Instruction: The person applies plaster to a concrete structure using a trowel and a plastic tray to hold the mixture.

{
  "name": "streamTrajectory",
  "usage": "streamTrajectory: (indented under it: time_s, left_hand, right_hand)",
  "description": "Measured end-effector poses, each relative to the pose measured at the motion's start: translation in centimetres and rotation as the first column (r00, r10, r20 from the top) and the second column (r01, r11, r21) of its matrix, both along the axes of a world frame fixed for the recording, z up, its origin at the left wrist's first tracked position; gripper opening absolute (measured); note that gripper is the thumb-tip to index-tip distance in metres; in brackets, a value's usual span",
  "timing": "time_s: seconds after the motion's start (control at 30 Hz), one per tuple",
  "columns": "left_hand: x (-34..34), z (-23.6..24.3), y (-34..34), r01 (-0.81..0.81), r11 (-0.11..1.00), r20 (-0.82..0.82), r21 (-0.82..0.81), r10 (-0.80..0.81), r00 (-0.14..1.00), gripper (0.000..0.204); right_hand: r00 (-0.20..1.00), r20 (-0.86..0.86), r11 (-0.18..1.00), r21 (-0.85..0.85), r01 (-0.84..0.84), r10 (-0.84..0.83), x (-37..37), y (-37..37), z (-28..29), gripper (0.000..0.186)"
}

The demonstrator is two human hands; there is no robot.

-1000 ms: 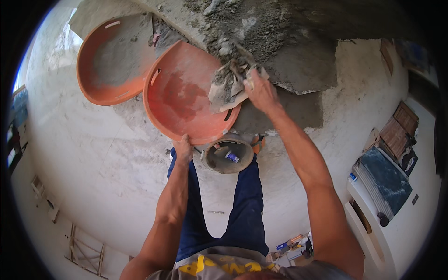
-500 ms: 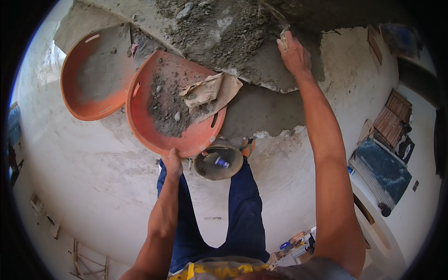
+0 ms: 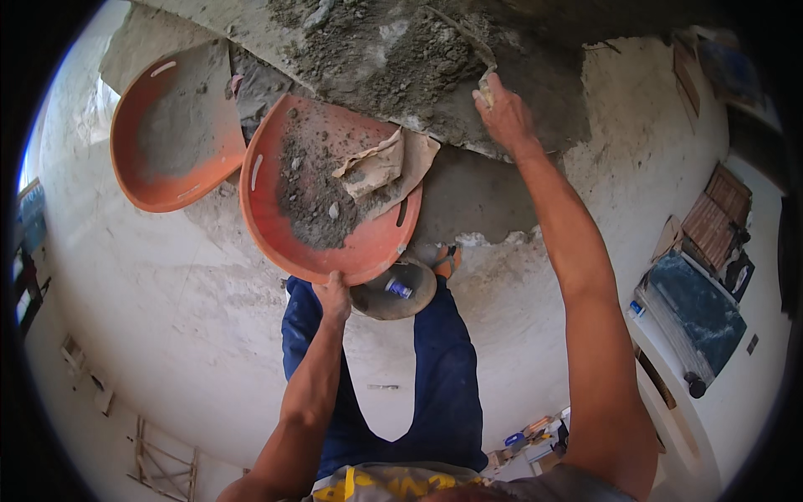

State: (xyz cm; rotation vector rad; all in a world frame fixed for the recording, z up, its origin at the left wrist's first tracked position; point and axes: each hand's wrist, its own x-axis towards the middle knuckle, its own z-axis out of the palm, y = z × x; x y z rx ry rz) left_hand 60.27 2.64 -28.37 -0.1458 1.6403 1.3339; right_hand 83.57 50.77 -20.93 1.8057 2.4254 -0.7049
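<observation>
My left hand (image 3: 333,297) grips the near rim of an orange tray (image 3: 276,238), which holds grey crumbly debris (image 3: 309,205) and a torn piece of brown paper (image 3: 376,167). My right hand (image 3: 502,117) is closed around the handle of a trowel (image 3: 473,46), whose blade lies over rough grey rubble (image 3: 385,79) above and right of the tray. Below the tray sits a round bucket (image 3: 376,305) with a small blue-and-white container (image 3: 398,287) inside, partly hidden by the tray's rim.
A second orange tray (image 3: 134,159), coated grey, lies at upper left beside a dark crumpled sheet (image 3: 263,79). Smooth grey mortar (image 3: 464,201) runs below the rubble. Dark slabs (image 3: 686,305) and wooden boards (image 3: 715,213) are at right, a wooden frame (image 3: 159,460) at lower left.
My right hand moved from the tray up and right onto the rubble, then slightly down and left. Debris and paper now lie in the tray, which my left hand still holds.
</observation>
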Motion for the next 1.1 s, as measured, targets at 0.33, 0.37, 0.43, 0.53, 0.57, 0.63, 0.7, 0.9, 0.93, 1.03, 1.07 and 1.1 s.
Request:
streamTrajectory:
  time_s: [0.33,0.37,0.43,0.53,0.57,0.63,0.7,0.9,0.93,1.03,1.07,1.1]
  left_hand:
    - [-1.2,1.6,2.7,-0.215,0.974,0.153,-0.073,0.224,0.963,0.046]
    - [-1.9,2.3,3.0,-0.246,0.964,0.17,-0.1,0.26,0.95,0.045]
    - [-3.3,3.1,2.5,-0.293,0.949,0.185,-0.117,0.31,0.932,0.045]
    - [-6.5,3.3,1.2,-0.324,0.941,0.174,-0.098,0.337,0.925,0.046]
    - [-8.1,3.2,0.8,-0.328,0.939,0.151,-0.107,0.341,0.928,0.046]
    - [-10.7,2.4,1.0,-0.291,0.951,0.105,-0.108,0.302,0.947,0.045]
    - [-12.3,1.5,3.2,-0.212,0.975,0.094,-0.061,0.217,0.972,0.043]
    - [-14.8,0.5,5.8,-0.174,0.984,0.02,-0.042,0.175,0.984,0.038]
    - [-14.5,0.3,6.5,-0.157,0.987,0.058,-0.043,0.16,0.986,0.037]
    - [-16.4,1.5,5.5,-0.152,0.984,0.066,-0.092,0.158,0.985,0.036]
    - [-16.6,2.0,5.3,-0.141,0.983,0.076,-0.114,0.15,0.986,0.036]
    - [-16.4,2.2,6.0,-0.117,0.986,0.101,-0.121,0.13,0.986,0.035]
  right_hand:
    - [0.964,-0.131,0.91,-0.32,-0.263,0.232,-3.5,-20.1,1.4,0.037]
    - [0.963,-0.152,0.915,-0.307,-0.26,0.222,-4.1,-19.9,1.5,0.037]
    - [0.981,-0.139,0.975,-0.155,-0.16,0.139,-5.2,-15.5,0.9,0.037]
    - [0.985,-0.173,0.999,0.045,-0.011,0.018,-8.4,-4.6,0.8,0.03]
    - [0.99,-0.138,0.997,0.074,0.006,0.004,-10.3,-1.1,1.3,0.029]
    - [0.999,-0.042,0.977,0.211,-0.018,0.028,-12.5,5.5,0.7,0.032]
    - [0.996,0.082,0.942,0.331,-0.053,0.027,-13.4,12.4,-0.3,0.037]
    - [0.989,0.134,0.972,0.216,-0.094,0.066,-17.0,14.2,-2.6,0.046]
    - [0.981,0.145,0.955,0.249,-0.159,0.126,-15.4,14.6,-3.2,0.042]
    - [0.969,0.008,0.953,0.179,-0.245,0.248,-18.0,7.6,-2.2,0.033]
    - [0.974,0.027,0.972,0.063,-0.228,0.227,-18.9,5.0,-1.0,0.033]
    - [0.978,0.006,0.978,0.019,-0.208,0.208,-18.4,2.8,-0.3,0.033]
